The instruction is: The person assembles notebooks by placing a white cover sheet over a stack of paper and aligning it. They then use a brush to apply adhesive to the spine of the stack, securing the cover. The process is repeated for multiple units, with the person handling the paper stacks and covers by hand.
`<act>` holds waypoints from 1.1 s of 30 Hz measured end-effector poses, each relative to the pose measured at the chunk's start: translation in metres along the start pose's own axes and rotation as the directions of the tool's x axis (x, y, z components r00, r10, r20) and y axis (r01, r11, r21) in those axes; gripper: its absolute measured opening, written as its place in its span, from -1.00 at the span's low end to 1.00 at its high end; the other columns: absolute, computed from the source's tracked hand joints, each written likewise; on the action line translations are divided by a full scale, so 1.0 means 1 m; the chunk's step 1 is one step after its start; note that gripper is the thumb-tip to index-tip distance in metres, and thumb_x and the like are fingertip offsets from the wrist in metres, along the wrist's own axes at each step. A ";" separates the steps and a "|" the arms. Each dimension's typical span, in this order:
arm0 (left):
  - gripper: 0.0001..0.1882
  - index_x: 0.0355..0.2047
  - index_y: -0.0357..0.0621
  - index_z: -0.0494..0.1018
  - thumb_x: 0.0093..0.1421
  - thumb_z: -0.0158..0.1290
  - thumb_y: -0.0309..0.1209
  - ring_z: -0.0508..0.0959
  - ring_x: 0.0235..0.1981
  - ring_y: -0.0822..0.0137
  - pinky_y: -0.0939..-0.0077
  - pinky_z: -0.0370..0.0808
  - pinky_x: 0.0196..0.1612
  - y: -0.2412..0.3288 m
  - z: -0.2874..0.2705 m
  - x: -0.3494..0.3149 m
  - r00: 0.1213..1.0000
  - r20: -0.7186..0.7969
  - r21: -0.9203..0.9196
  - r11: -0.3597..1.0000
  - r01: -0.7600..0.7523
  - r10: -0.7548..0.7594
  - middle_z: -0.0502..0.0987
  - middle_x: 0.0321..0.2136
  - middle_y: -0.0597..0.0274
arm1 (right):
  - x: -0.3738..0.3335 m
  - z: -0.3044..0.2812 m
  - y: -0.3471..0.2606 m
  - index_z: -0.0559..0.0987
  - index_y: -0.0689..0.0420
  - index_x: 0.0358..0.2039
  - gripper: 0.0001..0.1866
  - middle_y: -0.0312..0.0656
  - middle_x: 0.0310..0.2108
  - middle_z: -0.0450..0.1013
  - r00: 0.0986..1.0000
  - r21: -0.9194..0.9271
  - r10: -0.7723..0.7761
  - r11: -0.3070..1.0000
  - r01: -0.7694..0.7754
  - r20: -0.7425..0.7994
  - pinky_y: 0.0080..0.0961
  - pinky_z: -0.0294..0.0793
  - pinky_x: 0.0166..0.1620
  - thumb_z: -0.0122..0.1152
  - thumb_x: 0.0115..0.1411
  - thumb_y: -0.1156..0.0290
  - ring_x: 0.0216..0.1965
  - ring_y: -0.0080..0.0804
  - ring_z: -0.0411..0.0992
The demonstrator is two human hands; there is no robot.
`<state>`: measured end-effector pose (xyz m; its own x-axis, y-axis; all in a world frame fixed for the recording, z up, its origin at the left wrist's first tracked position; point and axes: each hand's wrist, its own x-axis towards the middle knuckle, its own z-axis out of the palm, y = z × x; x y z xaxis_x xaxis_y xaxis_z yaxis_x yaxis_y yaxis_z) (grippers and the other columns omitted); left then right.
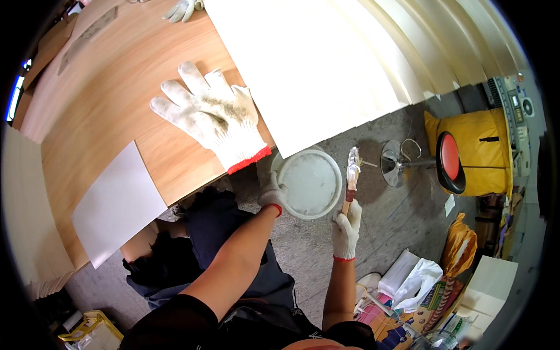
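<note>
My right hand (346, 230), in a white knit glove with a red cuff, is closed round the handle of a paintbrush (352, 169). The bristles point away from me and are thickly coated in something white. Left of the brush is a round white bucket (309, 184), its inside whitish and smeared. My left hand (272, 193), gloved the same way, grips the bucket's left side at the rim; part of its fingers is hidden. Brush and bucket are apart. A soiled white glove (216, 114) with a red cuff lies on the wooden table (116, 76).
Large overlapping cream sheets (315, 64) cover the table's right part and overhang its edge. A white sheet (119, 204) lies at the near left corner. Right of me stand a red-and-black stool (449, 156), a yellow bag (475, 151) and boxes with plastic bags (417, 283).
</note>
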<state>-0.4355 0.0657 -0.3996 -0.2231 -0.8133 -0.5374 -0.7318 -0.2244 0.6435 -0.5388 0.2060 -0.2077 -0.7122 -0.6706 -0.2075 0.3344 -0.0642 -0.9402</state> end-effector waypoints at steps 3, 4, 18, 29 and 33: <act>-0.42 0.22 0.13 0.22 0.19 0.08 -0.19 0.51 -0.01 -0.25 -0.01 0.47 -0.02 -0.015 0.007 0.027 0.970 -0.223 -0.010 0.994 -0.104 0.100 0.44 0.04 -0.19 | -0.001 -0.020 0.007 0.37 0.24 0.09 -0.51 -0.24 -0.22 0.35 0.998 0.019 0.021 1.000 -0.023 0.062 -0.58 0.34 -0.28 0.08 0.09 0.56 -0.35 -0.55 0.30; -0.42 0.22 0.12 0.22 0.19 0.08 -0.19 0.50 0.01 -0.25 -0.01 0.47 -0.01 -0.015 0.007 0.029 0.939 -0.304 0.043 0.987 -0.156 0.162 0.41 0.07 -0.20 | -0.002 -0.024 0.007 0.36 0.26 0.10 -0.51 -0.22 -0.19 0.36 0.995 0.028 0.027 0.999 -0.030 0.094 -0.56 0.37 -0.26 0.08 0.10 0.56 -0.33 -0.54 0.31; -0.93 -0.31 -0.14 0.48 0.21 0.03 -0.52 0.59 -0.26 0.20 0.38 0.56 -0.23 0.122 -0.190 -0.173 0.314 0.209 -0.017 0.324 -0.946 0.926 0.57 -0.24 0.14 | -0.004 0.008 -0.082 0.34 0.22 0.08 -0.52 -0.24 -0.31 0.35 0.883 0.039 -0.463 0.886 0.461 0.082 -0.61 0.29 -0.47 0.16 0.14 0.42 -0.50 -0.60 0.27; -0.52 0.15 0.02 0.44 0.20 0.16 -0.33 0.48 0.06 0.18 0.37 0.39 0.14 0.468 -0.432 -0.223 0.451 0.518 0.521 0.149 -0.840 0.727 0.47 0.12 0.08 | 0.092 0.075 -0.170 0.46 -0.14 0.12 -0.54 -0.13 -0.41 0.46 0.309 -0.576 -0.893 0.072 0.814 0.326 -0.24 0.50 -0.42 0.26 0.20 0.33 -0.47 -0.08 0.49; -0.07 0.45 0.14 0.02 0.14 0.25 -0.21 0.26 0.33 0.07 0.31 0.11 0.38 0.488 -0.435 -0.195 0.547 0.700 0.503 0.226 -0.834 0.459 0.27 0.32 -0.04 | 0.090 0.034 -0.161 0.48 -0.19 0.12 -0.55 -0.20 -0.47 0.42 0.401 -0.672 -0.803 0.001 0.740 0.441 -0.26 0.48 -0.51 0.23 0.19 0.29 -0.54 -0.16 0.47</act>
<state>-0.4689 -0.1191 0.2559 -0.9090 -0.1718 -0.3798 -0.3031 0.8978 0.3193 -0.6352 0.1309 -0.0655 -0.2820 -0.5435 0.7906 -0.9420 0.0005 -0.3356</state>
